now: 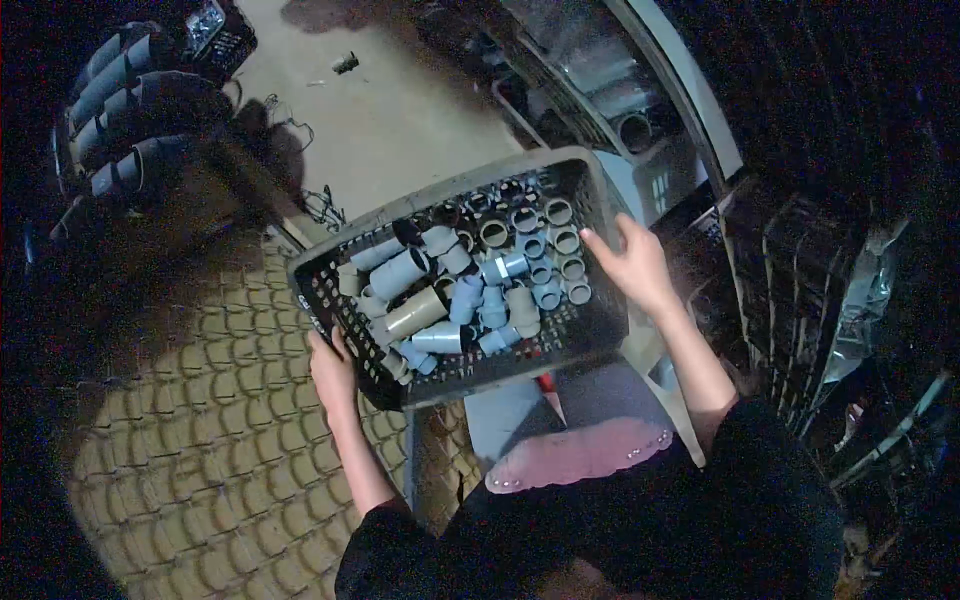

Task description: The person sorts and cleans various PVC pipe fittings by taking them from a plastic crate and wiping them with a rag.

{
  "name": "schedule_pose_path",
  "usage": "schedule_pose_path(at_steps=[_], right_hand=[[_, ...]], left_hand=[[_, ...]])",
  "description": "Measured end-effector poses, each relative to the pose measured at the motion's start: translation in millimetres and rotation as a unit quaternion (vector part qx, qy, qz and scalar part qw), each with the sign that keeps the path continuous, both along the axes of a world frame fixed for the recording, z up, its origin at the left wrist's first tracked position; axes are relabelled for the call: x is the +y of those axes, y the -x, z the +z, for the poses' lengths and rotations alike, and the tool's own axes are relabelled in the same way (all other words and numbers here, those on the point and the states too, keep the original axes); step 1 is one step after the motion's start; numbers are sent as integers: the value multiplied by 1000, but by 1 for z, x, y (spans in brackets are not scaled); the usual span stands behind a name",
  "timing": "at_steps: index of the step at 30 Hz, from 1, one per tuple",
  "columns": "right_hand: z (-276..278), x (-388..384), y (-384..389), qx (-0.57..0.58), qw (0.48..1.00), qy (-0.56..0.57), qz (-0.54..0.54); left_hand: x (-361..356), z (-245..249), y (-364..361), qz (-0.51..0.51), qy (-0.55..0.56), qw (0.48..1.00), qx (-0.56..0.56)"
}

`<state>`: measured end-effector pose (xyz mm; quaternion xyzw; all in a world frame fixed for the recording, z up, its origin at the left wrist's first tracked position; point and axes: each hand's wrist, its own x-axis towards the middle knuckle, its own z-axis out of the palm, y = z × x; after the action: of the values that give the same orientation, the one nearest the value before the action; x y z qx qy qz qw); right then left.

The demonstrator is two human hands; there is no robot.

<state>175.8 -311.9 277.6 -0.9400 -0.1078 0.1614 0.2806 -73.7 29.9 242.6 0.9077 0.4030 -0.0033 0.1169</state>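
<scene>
A black plastic basket (500, 372) with perforated walls is held in front of my body, tilted in view. Inside lie several grey, blue-grey and beige plastic pipe fittings (400, 272); on the right, some ring-ended fittings (558, 211) face upward in rows. My left hand (333, 375) is closed on the basket's left end, its thumb along the outer wall. At the right end, my right hand (638, 268) grips the rim with the thumb over the edge; its other fingers are mostly hidden behind the wall.
Patterned tan flooring (200, 440) spreads at lower left. A stack of grey pipes (115, 100) and another black basket (222, 40) stand at upper left. Dark metal racks (800, 260) rise close on my right. Thin cables (322, 208) lie beyond the basket.
</scene>
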Motion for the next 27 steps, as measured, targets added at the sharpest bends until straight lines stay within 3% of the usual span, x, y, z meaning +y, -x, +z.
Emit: schedule_pose_path(at_steps=[6,7,12,14,17,20,23,25,27], right_hand=[[-65,-11,-6,30,997,-34,-64],[-94,-41,8,52,994,-43,-91],[-147,-100,14,29,986,-47,-155],[-163,-119,12,53,981,-19,-188],[-192,-149,14,39,976,30,-210],[-226,-176,19,119,960,39,-251],[-225,-160,52,60,972,69,-218],[-266,-184,66,-22,973,203,-105],[-277,-187,66,-38,958,276,-60]], left_hand=[[-16,-18,-5,33,-19,994,101],[-43,-32,0,14,-18,998,61],[-104,-64,-6,14,30,995,95],[-119,-77,-9,7,68,996,59],[-139,-90,-7,10,114,983,145],[-159,-100,-2,-5,158,977,143],[-147,-102,12,-35,170,973,153],[-147,-100,14,-37,190,969,156],[-146,-107,17,-40,216,962,162]])
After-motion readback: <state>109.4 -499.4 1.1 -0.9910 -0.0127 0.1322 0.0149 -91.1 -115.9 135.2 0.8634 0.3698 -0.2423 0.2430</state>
